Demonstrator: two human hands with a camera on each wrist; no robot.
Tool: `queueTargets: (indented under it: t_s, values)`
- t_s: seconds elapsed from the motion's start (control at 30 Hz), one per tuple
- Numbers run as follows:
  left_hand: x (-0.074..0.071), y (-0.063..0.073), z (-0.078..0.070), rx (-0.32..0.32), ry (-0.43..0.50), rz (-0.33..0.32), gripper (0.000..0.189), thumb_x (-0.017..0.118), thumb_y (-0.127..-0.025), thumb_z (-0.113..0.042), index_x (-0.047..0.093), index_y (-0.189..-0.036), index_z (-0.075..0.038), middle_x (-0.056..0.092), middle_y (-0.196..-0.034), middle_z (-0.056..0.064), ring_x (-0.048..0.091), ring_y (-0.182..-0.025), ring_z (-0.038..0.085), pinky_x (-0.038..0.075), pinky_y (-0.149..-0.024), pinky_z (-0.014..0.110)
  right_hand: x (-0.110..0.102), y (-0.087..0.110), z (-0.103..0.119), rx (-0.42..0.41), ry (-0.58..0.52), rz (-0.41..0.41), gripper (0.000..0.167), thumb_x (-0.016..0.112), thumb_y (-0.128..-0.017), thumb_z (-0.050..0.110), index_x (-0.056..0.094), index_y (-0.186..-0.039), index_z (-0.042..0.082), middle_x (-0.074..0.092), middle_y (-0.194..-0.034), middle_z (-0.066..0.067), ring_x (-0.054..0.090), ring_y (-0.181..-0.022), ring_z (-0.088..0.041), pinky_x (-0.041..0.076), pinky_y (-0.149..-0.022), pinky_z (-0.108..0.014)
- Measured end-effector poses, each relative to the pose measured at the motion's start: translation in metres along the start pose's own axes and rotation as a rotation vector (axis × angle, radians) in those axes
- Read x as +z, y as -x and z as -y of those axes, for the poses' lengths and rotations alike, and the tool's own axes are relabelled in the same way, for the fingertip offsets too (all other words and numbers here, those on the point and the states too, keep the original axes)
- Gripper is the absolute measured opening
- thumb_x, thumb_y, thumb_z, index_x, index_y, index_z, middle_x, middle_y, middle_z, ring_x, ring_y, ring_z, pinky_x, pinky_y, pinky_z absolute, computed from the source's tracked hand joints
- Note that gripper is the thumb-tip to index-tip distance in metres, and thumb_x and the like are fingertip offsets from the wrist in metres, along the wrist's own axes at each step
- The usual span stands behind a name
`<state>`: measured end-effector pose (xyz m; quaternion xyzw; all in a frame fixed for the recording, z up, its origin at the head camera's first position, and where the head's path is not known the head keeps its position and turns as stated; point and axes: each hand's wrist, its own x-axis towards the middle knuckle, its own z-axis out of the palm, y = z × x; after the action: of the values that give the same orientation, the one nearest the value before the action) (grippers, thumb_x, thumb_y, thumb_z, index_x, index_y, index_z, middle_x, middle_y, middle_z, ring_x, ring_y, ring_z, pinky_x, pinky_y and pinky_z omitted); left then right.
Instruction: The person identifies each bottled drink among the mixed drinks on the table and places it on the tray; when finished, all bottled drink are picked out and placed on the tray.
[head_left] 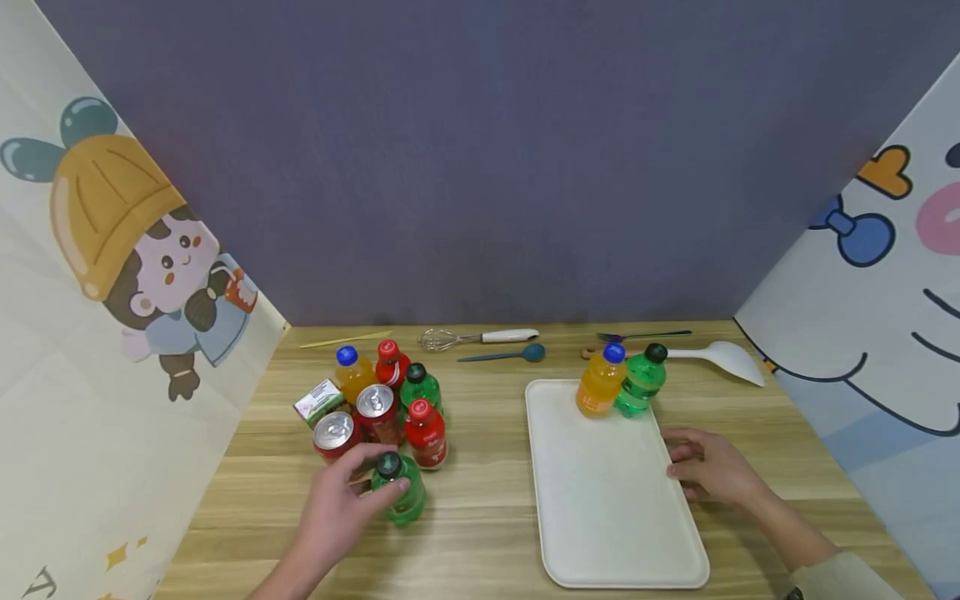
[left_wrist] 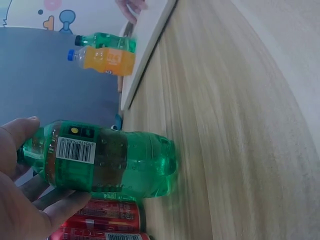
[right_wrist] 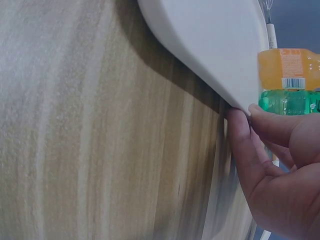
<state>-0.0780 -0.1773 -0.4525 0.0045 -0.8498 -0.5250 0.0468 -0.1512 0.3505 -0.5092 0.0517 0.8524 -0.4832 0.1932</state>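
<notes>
Near the front left of the table, my left hand (head_left: 343, 498) grips a green soda bottle (head_left: 406, 498) around its upper part, thumb on one side and fingers on the other. The bottle (left_wrist: 107, 159) stands about upright with its base at or just above the tabletop; I cannot tell which. My right hand (head_left: 716, 468) pinches the right rim of a white tray (head_left: 615, 508) between thumb and fingers, seen closely on the tray edge (right_wrist: 200, 65) in the right wrist view. At the tray's far end stand an orange soda bottle (head_left: 600, 383) and another green bottle (head_left: 642, 382).
Beyond my left hand cluster red cans (head_left: 377, 402), red bottles (head_left: 426, 435), a green bottle (head_left: 420, 385), an orange bottle (head_left: 354, 375) and a small carton (head_left: 320, 400). Along the back lie a whisk (head_left: 480, 337), a blue spoon (head_left: 532, 352), a fork (head_left: 645, 335) and a large white spoon (head_left: 731, 360).
</notes>
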Motion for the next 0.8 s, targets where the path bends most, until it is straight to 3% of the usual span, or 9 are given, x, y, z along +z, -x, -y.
queueTargets:
  t_s: [0.4, 0.67, 0.8]
  values:
    - [-0.007, 0.002, -0.010, 0.002, -0.010, 0.017, 0.036, 0.090, -0.079, -0.016, 0.072, -0.109, -0.023, 0.075, -0.115, 0.002, 0.072, -0.110, 0.028, 0.063, -0.082, 0.037, -0.001, 0.000, 0.000, 0.012, 0.004, -0.007, 0.068, 0.075, -0.091, 0.004, 0.043, -0.150, -0.003, 0.064, -0.118, -0.022, 0.070, -0.089, -0.024, 0.064, -0.068, -0.040]
    - [-0.011, -0.002, -0.029, 0.074, 0.059, 0.109, 0.037, 0.091, -0.077, -0.021, 0.072, -0.109, -0.022, 0.074, -0.111, -0.004, 0.070, -0.106, 0.017, 0.062, -0.078, 0.027, -0.001, 0.000, -0.001, 0.002, 0.002, -0.009, 0.068, 0.075, -0.090, 0.004, 0.044, -0.150, -0.003, 0.064, -0.117, -0.021, 0.070, -0.088, -0.025, 0.064, -0.067, -0.041]
    - [-0.011, -0.006, -0.043, 0.125, 0.016, 0.134, 0.036, 0.092, -0.077, -0.026, 0.071, -0.107, -0.027, 0.074, -0.102, -0.011, 0.070, -0.098, 0.012, 0.061, -0.075, 0.026, -0.001, -0.002, -0.002, 0.002, 0.000, -0.006, 0.068, 0.075, -0.090, 0.004, 0.044, -0.150, -0.002, 0.064, -0.117, -0.021, 0.070, -0.088, -0.025, 0.064, -0.067, -0.041]
